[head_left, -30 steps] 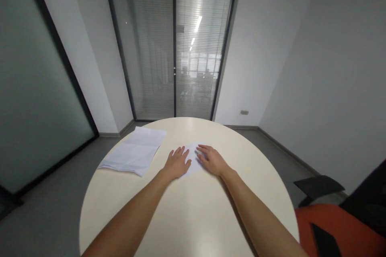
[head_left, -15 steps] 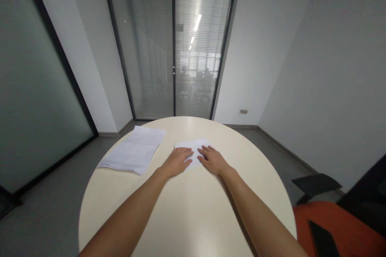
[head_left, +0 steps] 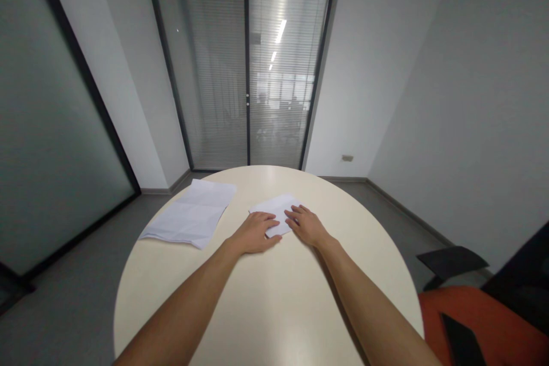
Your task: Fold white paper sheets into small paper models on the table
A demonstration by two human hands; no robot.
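Observation:
A small piece of white paper [head_left: 274,204], seemingly folded, lies flat on the round cream table [head_left: 274,297]. My left hand [head_left: 256,233] rests on its left and near side, fingers stretched out and thumb pointing right along the near edge. On the right side of the same paper lies my right hand [head_left: 307,225], its fingers spread and palm down. Parts of the paper's left and right edges are hidden under my hands. Neither hand grips anything.
Larger white sheets [head_left: 193,211], creased and stacked, lie at the table's left. An orange chair [head_left: 484,320] with black armrests stands at the right, close to the table edge. Beyond the table are glass panels with blinds [head_left: 249,68].
Both hands have shifted slightly to the right. My left thumb has moved away from the fingers toward me, and more of the paper's near edge shows between the hands.

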